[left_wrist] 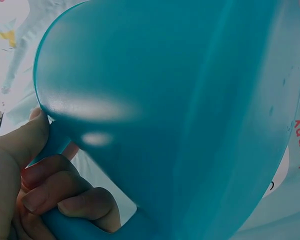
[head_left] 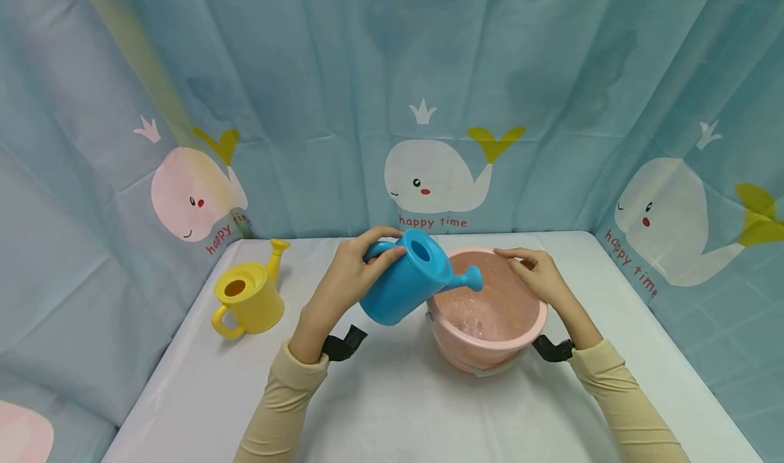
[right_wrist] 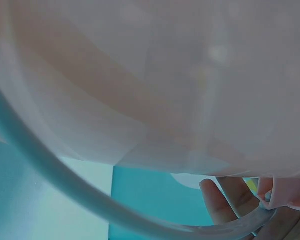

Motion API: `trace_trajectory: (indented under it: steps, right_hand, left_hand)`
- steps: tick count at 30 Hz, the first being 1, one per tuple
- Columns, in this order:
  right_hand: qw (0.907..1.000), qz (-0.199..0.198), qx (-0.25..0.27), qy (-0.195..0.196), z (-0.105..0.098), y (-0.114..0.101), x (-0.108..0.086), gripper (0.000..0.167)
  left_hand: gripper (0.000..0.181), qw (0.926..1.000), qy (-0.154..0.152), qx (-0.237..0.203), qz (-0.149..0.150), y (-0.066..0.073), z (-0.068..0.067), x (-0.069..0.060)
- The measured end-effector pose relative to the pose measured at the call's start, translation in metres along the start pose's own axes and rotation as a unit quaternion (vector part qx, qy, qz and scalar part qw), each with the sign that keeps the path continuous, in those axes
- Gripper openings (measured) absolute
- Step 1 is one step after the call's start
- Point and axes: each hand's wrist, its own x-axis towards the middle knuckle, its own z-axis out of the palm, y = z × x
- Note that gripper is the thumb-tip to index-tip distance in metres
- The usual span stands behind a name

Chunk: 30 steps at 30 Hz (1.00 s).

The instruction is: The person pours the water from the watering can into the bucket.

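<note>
In the head view my left hand (head_left: 350,272) grips the handle of a blue watering can (head_left: 398,287), fingers curled through the loop and thumb near its top. The can is held off the table, tilted right, its sprinkler spout over the opening of a pink bucket (head_left: 456,346). Clear water with ripples shows at the bucket's bottom. My right hand (head_left: 537,274) holds the bucket's far right rim between thumb and fingers. The left wrist view is mostly filled by the can's body; in the right wrist view the bucket's wall and its curved handle (right_wrist: 105,207) hide part of that hand.
A yellow watering can (head_left: 254,306) stands on the left of the white-covered table (head_left: 392,408), spout toward the back. Blue curtains (head_left: 343,109) with printed whales enclose the back and both sides. Black straps (head_left: 346,344) sit at the wrists.
</note>
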Motion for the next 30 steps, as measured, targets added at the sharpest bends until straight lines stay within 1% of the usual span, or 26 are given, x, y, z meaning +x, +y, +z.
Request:
trace_trajectory:
  steps: [10, 15, 30]
  right_hand:
    - [1.0, -0.001, -0.001, 0.0, 0.0001, 0.0009, 0.0002, 0.025]
    - [1.0, 0.001, 0.001, 0.001, 0.0006, 0.001, 0.0004, 0.025]
    - [1.0, 0.009, 0.003, 0.0, 0.0011, 0.0027, 0.0006, 0.025]
  left_hand:
    - [0.037, 1.0, -0.003, 0.0, -0.003, 0.0005, -0.0007, -0.0001]
    - [0.037, 1.0, -0.005, -0.001, 0.0, 0.0001, -0.0007, 0.0002]
    - [0.037, 1.0, -0.001, -0.001, 0.002, 0.0018, -0.0005, -0.0008]
